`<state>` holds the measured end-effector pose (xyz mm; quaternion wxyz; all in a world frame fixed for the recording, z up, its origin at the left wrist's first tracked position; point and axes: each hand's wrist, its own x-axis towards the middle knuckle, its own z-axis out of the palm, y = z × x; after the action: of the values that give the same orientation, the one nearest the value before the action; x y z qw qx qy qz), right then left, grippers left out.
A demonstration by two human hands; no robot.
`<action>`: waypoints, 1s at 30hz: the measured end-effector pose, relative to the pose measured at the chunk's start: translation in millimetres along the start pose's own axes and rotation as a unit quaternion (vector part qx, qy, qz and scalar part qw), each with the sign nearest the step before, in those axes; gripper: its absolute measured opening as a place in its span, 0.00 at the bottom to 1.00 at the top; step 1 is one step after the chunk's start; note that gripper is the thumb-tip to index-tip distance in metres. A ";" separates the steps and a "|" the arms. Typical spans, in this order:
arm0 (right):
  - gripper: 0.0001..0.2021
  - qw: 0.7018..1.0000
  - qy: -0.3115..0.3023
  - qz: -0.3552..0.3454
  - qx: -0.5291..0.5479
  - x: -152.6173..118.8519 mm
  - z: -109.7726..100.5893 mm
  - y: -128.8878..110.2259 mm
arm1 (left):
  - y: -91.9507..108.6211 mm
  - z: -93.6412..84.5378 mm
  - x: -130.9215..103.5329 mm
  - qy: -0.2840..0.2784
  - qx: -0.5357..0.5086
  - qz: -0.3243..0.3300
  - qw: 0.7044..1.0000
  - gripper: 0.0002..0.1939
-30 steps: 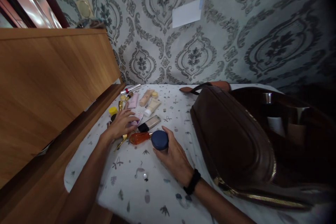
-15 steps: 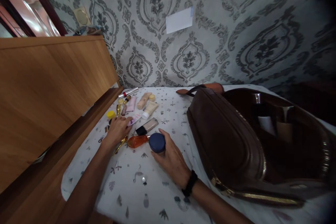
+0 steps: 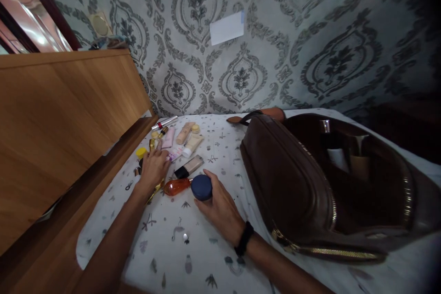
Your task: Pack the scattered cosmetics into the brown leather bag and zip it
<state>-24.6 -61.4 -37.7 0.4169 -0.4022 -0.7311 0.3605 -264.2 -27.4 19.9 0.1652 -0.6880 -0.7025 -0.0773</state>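
My right hand is closed round a container with a round dark blue lid, holding it just above the sheet. My left hand reaches over the small cosmetics, fingers stretched forward and partly hiding what lies under them. Close to its fingertips are a purple-and-white tube, a pink tube and a yellow cap. Between my hands lie an orange glass bottle and a foundation bottle with a black cap. A cream tube and a beige tube lie farther back.
A large brown bag stands unzipped on the right, with a few bottles inside. On the left, a wooden panel borders the patterned sheet. Patterned wallpaper covers the wall behind.
My left hand has shifted slightly forward over the cosmetics, its fingers reaching farther out. My right hand still holds the blue-lidded container. The whole view has swung a little to the right.
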 end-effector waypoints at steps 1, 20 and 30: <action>0.34 1.000 0.000 0.000 0.001 0.0 0.0 -0.3 | 0.9 -1.1 0.8 0.010 -0.010 0.002 1.000 0.13; 0.35 1.000 -0.013 0.005 0.006 0.6 -5.1 -6.0 | 40.3 -20.0 7.0 -0.137 -0.125 0.088 0.979 0.16; 0.35 1.000 -0.012 -0.001 0.006 0.8 -3.6 -4.3 | 32.6 -17.2 2.6 -0.128 -0.083 0.022 0.988 0.19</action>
<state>-22.8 -61.8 -32.3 0.4106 -0.3951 -0.7342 0.3691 -229.7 -29.3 33.0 0.0176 -0.7189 -0.6935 -0.0429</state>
